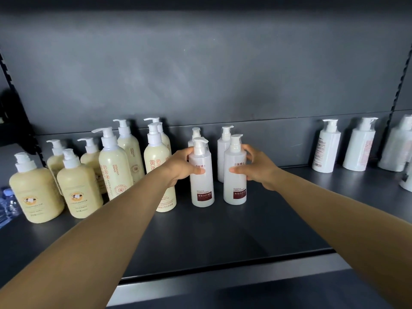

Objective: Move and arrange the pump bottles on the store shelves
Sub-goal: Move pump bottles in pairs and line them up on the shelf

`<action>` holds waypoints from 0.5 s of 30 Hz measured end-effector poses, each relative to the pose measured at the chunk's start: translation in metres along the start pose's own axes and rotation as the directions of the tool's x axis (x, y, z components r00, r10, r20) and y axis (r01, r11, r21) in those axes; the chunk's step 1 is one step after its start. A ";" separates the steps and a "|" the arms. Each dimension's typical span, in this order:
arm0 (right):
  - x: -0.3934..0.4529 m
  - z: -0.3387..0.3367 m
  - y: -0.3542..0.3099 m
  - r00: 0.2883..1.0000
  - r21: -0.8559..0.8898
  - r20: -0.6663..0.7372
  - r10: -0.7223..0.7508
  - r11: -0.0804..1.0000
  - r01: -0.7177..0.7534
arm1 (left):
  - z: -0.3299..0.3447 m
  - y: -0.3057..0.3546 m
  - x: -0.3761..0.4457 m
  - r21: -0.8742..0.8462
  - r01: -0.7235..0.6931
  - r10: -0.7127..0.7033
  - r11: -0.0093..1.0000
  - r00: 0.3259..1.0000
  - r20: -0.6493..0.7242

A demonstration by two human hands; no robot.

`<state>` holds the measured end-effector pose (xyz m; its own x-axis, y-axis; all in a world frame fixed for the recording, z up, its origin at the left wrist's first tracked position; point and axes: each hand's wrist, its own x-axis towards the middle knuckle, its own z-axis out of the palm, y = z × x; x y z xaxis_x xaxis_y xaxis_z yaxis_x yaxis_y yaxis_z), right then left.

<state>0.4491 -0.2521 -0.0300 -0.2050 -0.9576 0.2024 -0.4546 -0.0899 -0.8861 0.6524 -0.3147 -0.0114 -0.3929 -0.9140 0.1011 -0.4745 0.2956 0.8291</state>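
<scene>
Gripping left white bottle [201, 175] in left hand [180, 167] | curling right hand [259, 167] around right white bottle [235, 172] | keeping both upright, sliding level along shelf [223, 230], labels facing front

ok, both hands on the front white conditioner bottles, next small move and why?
Probably slide the right hand's bottle left toward the left hand's bottle. Both stand upright on the shelf, each with a hand around it, left hand and right hand, and a clear gap separates them, wider than in the cream bottles packed beside them.
</scene>
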 end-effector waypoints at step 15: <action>-0.013 -0.045 0.007 0.986 -0.253 0.159 -0.045 0.964 0.085 | 0.002 0.030 -0.015 0.293 0.140 -0.125 0.946 0.990 -0.070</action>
<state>0.4097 -0.2279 -0.0203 -0.0442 -0.9838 0.1737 -0.6747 -0.0988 -0.7315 0.6428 -0.2915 0.0105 -0.2746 -0.9609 0.0353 -0.7347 0.2333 0.6370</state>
